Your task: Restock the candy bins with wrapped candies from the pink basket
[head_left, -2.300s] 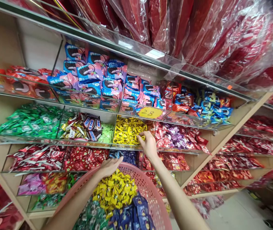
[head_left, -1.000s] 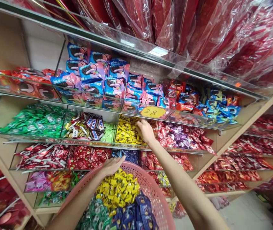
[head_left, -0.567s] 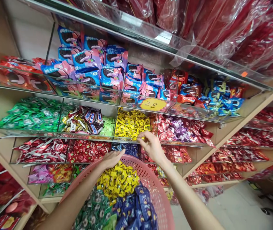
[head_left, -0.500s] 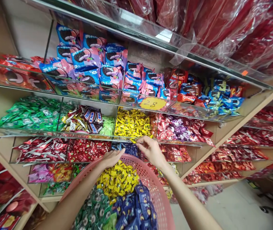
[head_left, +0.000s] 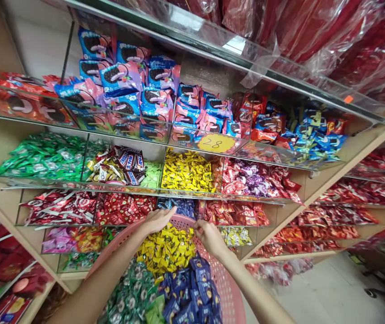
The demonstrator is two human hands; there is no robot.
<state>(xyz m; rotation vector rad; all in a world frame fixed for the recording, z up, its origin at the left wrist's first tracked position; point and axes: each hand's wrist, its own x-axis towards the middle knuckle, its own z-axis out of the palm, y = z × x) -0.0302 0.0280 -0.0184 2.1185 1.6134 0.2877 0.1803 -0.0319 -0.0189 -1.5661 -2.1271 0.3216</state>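
A pink perforated plastic basket (head_left: 231, 283) stands below the shelves, holding yellow-wrapped candies (head_left: 167, 249), green-wrapped candies (head_left: 133, 290) and dark blue packets (head_left: 202, 288). My left hand (head_left: 160, 219) lies across its far rim, fingers stretched out and holding nothing. Over the rim to the right is my right hand (head_left: 210, 236), its fingers curled together in a pinch. A yellow-wrapped candy (head_left: 191, 231) shows at those fingertips; the fingers partly hide it. Matching yellow candies (head_left: 187, 173) fill a shelf compartment just above.
Glass-fronted shelves hold green candies (head_left: 48, 157), Snickers bars (head_left: 130, 164), blue-pink cookie packs (head_left: 121, 78) and red candies (head_left: 124, 208). A yellow price tag (head_left: 216, 143) reads 28. Red plastic-wrapped goods (head_left: 314, 36) lie on top. Pale floor (head_left: 314, 301) shows at the lower right.
My right hand has come down from the shelf edge to the basket rim, its fingers more curled. The yellow candy at the shelf edge is gone from there. My left hand stays put.
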